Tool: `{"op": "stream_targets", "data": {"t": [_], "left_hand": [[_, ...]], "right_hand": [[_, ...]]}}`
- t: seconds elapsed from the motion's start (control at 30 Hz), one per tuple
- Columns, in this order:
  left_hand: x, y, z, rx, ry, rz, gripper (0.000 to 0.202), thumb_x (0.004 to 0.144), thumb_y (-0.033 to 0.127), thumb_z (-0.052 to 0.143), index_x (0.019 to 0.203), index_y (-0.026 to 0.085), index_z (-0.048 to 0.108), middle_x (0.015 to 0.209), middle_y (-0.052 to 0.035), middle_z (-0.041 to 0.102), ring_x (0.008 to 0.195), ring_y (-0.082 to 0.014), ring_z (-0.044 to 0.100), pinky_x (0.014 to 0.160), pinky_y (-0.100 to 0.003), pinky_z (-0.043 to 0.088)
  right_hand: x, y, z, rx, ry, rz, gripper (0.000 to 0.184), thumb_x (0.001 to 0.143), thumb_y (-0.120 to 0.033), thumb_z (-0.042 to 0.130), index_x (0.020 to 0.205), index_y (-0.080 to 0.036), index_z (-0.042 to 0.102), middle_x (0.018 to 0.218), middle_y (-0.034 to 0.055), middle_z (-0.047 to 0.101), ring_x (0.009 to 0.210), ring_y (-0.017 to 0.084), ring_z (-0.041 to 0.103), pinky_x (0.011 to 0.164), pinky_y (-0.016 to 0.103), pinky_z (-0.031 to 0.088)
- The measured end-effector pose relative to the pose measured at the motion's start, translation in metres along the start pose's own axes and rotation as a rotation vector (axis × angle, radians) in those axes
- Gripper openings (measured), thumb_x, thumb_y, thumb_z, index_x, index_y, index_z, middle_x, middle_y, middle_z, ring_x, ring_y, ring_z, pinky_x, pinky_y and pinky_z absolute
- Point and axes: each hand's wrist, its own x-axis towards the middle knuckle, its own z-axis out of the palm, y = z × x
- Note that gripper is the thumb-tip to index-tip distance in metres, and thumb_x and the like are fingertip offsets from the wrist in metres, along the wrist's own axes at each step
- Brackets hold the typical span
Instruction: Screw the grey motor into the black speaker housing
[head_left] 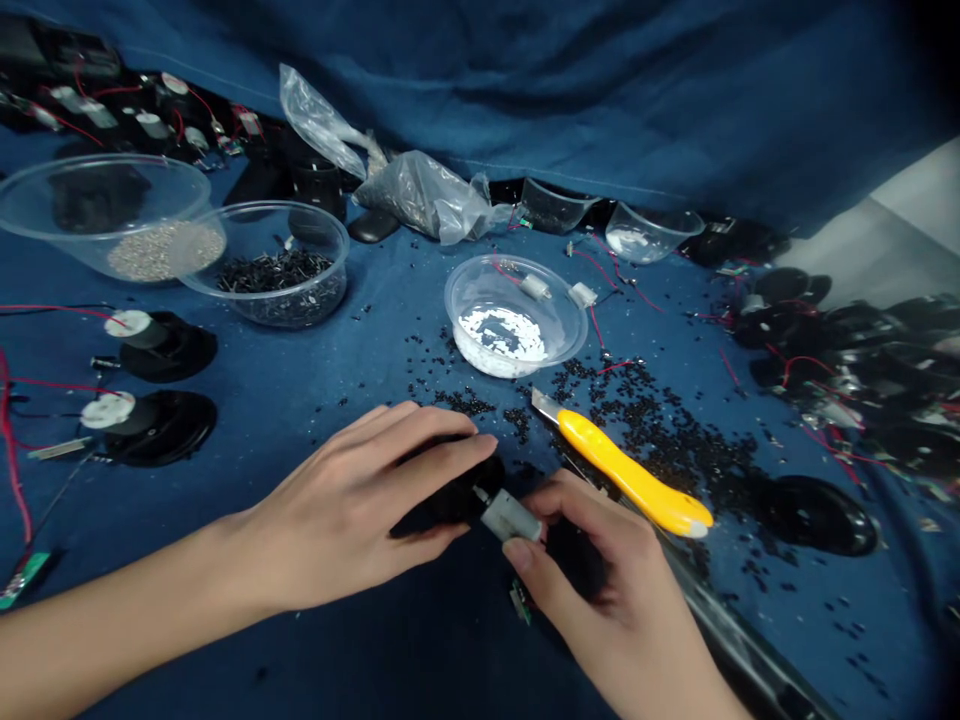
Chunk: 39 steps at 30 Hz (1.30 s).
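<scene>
Head view, lower centre: right hand (615,565) pinches silver cylindrical motor (511,516), left hand (352,490) grips rounded black plastic piece (442,498). Risks: loose pinch drops motor; careless reach meets bare-bladed yellow knife (626,470).

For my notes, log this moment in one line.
Left hand: holds black part | Right hand: pinches silver cylinder | Nearby: yellow cutter, bowl of white pieces

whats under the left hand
Under the left hand, part of a black piece shows, beside the silver motor in the right hand. The left hand hides the rest.
</scene>
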Motion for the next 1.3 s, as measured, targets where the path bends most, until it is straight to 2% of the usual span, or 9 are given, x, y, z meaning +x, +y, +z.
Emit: {"op": "stream_targets", "data": {"t": [0.1,0.3,0.53,0.67,0.77,0.83,1.03,1.17,1.3], "left_hand": [[0.001,-0.001,-0.002,0.038,0.027,0.035,0.04,0.086,0.024,0.065,0.125,0.019,0.054,0.117,-0.0098,0.064,0.1,-0.0219,0.064,0.085,-0.035,0.05],[-0.002,-0.001,-0.002,-0.001,0.064,0.035,0.045,0.083,0.026,0.067,0.126,0.016,0.056,0.118,-0.01,0.064,0.103,-0.0209,0.066,0.091,-0.031,0.052],[0.0,-0.001,-0.003,-0.201,0.096,-0.022,0.051,0.08,0.023,0.071,0.128,0.021,0.055,0.122,-0.0079,0.062,0.103,-0.0178,0.066,0.089,-0.024,0.055],[0.002,0.001,-0.005,-0.347,0.119,-0.042,0.058,0.073,0.021,0.079,0.128,0.021,0.058,0.123,-0.0063,0.061,0.108,-0.0182,0.063,0.096,-0.024,0.05],[0.003,0.007,-0.007,-0.472,0.166,-0.152,0.077,0.061,0.025,0.089,0.131,0.028,0.056,0.12,-0.0007,0.065,0.106,-0.0184,0.064,0.096,-0.022,0.05],[0.004,0.011,-0.007,-0.609,0.162,-0.257,0.085,0.055,0.025,0.092,0.132,0.035,0.055,0.118,0.0032,0.067,0.104,-0.0187,0.065,0.095,-0.023,0.05],[0.005,0.014,-0.008,-0.912,0.094,-0.402,0.072,0.054,0.017,0.092,0.118,0.035,0.065,0.114,0.0042,0.07,0.105,-0.0184,0.066,0.093,-0.022,0.05],[0.004,0.014,-0.01,-0.931,0.058,-0.42,0.068,0.057,0.015,0.09,0.117,0.034,0.064,0.115,0.0044,0.069,0.104,-0.0177,0.067,0.09,-0.02,0.052],[0.005,0.015,-0.008,-0.831,0.078,-0.381,0.064,0.059,0.017,0.089,0.116,0.031,0.064,0.116,0.0028,0.068,0.108,-0.0177,0.065,0.091,-0.021,0.052]], "right_hand": [[-0.001,0.001,-0.002,-0.021,-0.002,-0.01,0.006,0.086,-0.02,0.059,0.081,-0.02,0.056,0.073,-0.0034,0.053,0.066,0.012,0.05,0.06,0.024,0.038],[-0.001,0.001,-0.005,-0.004,-0.021,-0.03,0.004,0.086,-0.02,0.059,0.083,-0.02,0.056,0.075,-0.0035,0.054,0.068,0.012,0.051,0.062,0.023,0.038],[-0.004,0.001,-0.008,0.084,-0.035,-0.04,0.004,0.091,-0.023,0.056,0.087,-0.022,0.057,0.08,-0.0022,0.054,0.073,0.013,0.052,0.066,0.023,0.04],[-0.012,0.01,-0.011,0.167,-0.088,0.013,0.008,0.096,-0.032,0.053,0.098,-0.026,0.058,0.094,-0.0009,0.058,0.085,0.015,0.055,0.07,0.022,0.042],[-0.017,0.013,-0.012,0.232,-0.093,0.088,0.019,0.096,-0.04,0.054,0.112,-0.03,0.058,0.112,-0.0008,0.058,0.103,0.018,0.054,0.084,0.024,0.04],[-0.018,0.01,-0.013,0.303,-0.109,0.146,0.022,0.096,-0.044,0.053,0.112,-0.029,0.058,0.112,-0.0005,0.058,0.103,0.019,0.054,0.088,0.025,0.038],[-0.018,0.004,-0.013,0.407,-0.136,0.189,0.026,0.094,-0.048,0.054,0.11,-0.028,0.06,0.113,0.001,0.06,0.103,0.022,0.056,0.091,0.029,0.038],[-0.026,0.01,-0.012,0.371,-0.025,0.246,0.031,0.092,-0.052,0.057,0.11,-0.029,0.066,0.119,0.0023,0.063,0.106,0.024,0.059,0.09,0.029,0.046],[-0.03,0.012,-0.015,0.387,0.013,0.436,0.041,0.087,-0.061,0.058,0.113,-0.031,0.069,0.124,0.0023,0.065,0.103,0.025,0.064,0.085,0.03,0.055]]}}
